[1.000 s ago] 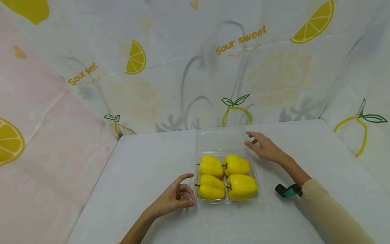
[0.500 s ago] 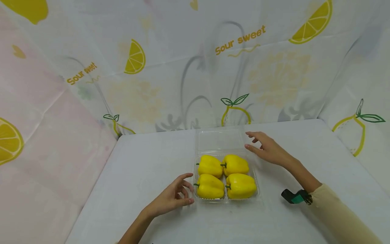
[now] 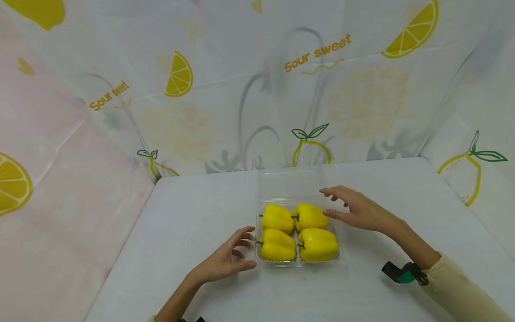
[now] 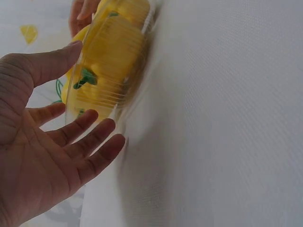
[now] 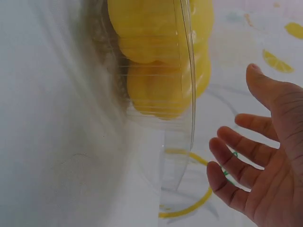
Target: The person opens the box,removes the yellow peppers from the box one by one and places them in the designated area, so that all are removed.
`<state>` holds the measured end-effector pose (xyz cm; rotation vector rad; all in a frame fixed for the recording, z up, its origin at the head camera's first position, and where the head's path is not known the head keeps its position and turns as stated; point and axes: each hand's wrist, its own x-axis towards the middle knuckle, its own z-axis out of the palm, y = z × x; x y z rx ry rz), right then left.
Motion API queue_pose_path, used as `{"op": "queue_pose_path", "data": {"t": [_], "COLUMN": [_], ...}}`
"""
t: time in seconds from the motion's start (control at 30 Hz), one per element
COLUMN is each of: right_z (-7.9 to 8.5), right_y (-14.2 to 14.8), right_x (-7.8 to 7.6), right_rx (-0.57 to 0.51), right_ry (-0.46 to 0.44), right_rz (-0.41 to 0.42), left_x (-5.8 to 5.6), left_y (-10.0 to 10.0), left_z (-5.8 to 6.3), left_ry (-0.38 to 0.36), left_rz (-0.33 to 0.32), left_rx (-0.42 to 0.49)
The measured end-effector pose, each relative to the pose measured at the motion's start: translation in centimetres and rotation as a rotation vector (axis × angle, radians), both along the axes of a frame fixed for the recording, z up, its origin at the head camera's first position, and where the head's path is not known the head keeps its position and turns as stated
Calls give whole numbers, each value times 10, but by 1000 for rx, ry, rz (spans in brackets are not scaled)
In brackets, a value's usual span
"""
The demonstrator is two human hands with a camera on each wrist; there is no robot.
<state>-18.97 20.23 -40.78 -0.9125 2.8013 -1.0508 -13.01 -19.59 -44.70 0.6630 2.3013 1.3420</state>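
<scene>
Several yellow bell peppers, among them a front left pepper and a back right pepper, lie in two rows in a clear plastic clamshell box. Its hinged lid is folded back flat behind them. My left hand is beside the box's left wall, fingers spread and loosely bent, with nothing in its grasp. In the left wrist view its fingertips overlap the ribbed wall. My right hand hovers at the back right corner, fingers loose and holding nothing; the right wrist view shows a gap between it and the box.
The box rests on a white-covered table. Behind and at the sides hangs a lemon-print cloth. A black and green device is attached near my right wrist, by the beige sleeve.
My right hand has come nearer and down along the box's right side, from beside the lid to beside the back right pepper. The left hand's fingers have uncurled slightly. Box and peppers keep their places.
</scene>
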Motion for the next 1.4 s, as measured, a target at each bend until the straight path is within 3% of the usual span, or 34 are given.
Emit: {"op": "queue_pose_path", "data": {"t": [0.33, 0.6, 1.17, 1.4], "right_z": [3, 5, -1, -2], "right_y": [-1, -3, -11, -15], "right_x": [18, 30, 43, 47], "right_rx": [42, 78, 137, 169], "right_ry": [-9, -8, 38, 49], "right_rz": [77, 127, 203, 198], "left_x": [-4, -4, -3, -4], "left_y": [-4, -6, -6, -6], "left_z": [-2, -2, -1, -3], "left_ry": [75, 73, 58, 76], "left_rz": [-25, -14, -7, -11], "left_rx": [-33, -91, -66, -65]}}
